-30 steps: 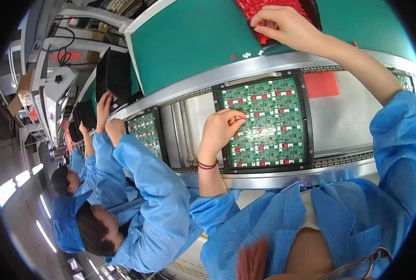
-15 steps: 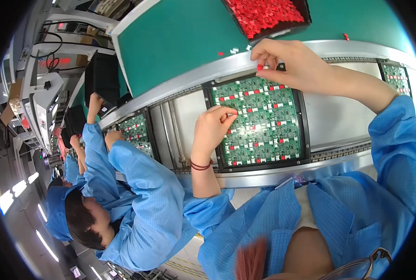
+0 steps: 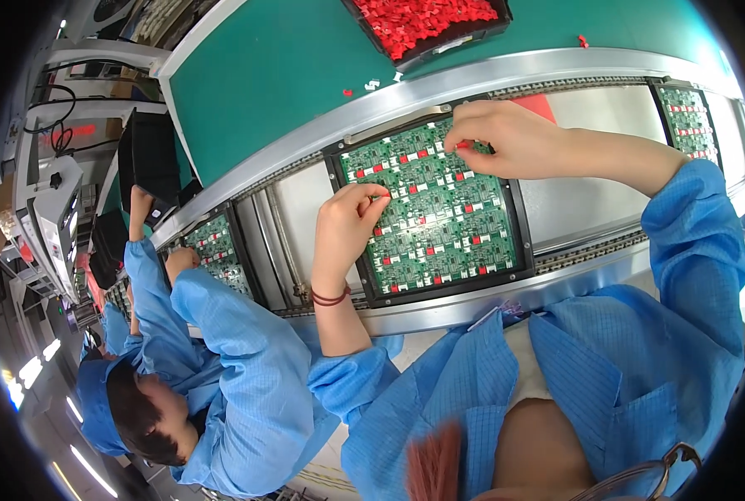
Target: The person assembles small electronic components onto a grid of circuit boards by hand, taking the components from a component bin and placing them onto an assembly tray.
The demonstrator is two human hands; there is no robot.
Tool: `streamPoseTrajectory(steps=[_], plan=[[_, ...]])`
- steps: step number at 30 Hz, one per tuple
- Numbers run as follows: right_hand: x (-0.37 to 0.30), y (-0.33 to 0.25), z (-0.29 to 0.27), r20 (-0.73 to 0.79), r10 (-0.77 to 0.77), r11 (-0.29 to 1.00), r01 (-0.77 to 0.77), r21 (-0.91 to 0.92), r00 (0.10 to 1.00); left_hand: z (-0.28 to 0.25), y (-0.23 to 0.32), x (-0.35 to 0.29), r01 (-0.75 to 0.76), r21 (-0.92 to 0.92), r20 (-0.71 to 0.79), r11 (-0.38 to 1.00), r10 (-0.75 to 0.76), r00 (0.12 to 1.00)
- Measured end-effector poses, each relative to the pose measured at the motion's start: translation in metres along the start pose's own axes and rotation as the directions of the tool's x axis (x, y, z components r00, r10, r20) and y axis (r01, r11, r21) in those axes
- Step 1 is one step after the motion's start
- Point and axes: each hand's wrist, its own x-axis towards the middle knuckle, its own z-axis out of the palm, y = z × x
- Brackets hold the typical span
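Below both hands, a panel of green circuit boards point(image 3: 443, 219) lies in a black frame point(image 3: 523, 238), dotted with small white sockets and red parts. My left hand point(image 3: 345, 230) is closed in a pinch over the panel's left side, with a small red plastic connector point(image 3: 387, 195) at its fingertips. Above the upper right of the panel, my right hand point(image 3: 510, 140) pinches another red plastic connector point(image 3: 463, 145). Its curled fingers hide that corner of the panel.
A black bin point(image 3: 448, 52) of red connectors stands on the green worktop point(image 3: 264, 92). Loose red and white pieces point(image 3: 372, 85) lie near the metal rail point(image 3: 306, 140). Another framed panel point(image 3: 690, 125) sits right on the conveyor. At left, a co-worker in blue point(image 3: 247, 367) handles a panel point(image 3: 214, 255).
My right hand has come down from the rail to the panel's upper right with the red connector. My left hand stays pinched at the panel's left side. The whole view has shifted slightly.
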Motion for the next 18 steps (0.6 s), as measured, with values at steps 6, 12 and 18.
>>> streamPoseTrajectory(steps=[6, 12, 18], plan=[[0.002, -0.002, 0.005, -0.052, -0.007, 1.000, 0.008, 0.014, 0.999, 0.003, -0.001, 0.002, 0.018, -0.017, 0.037, 1.000, -0.017, 0.999], [-0.004, 0.000, 0.011, -0.044, 0.066, 0.989, -0.060, 0.136, 0.997, 0.002, 0.003, -0.003, -0.049, 0.048, -0.026, 0.998, 0.051, 0.998], [-0.017, -0.001, 0.020, 0.038, 0.169, 0.984, -0.171, 0.050, 0.985, 0.001, -0.002, -0.003, -0.019, 0.027, 0.012, 0.999, 0.019, 1.000]])
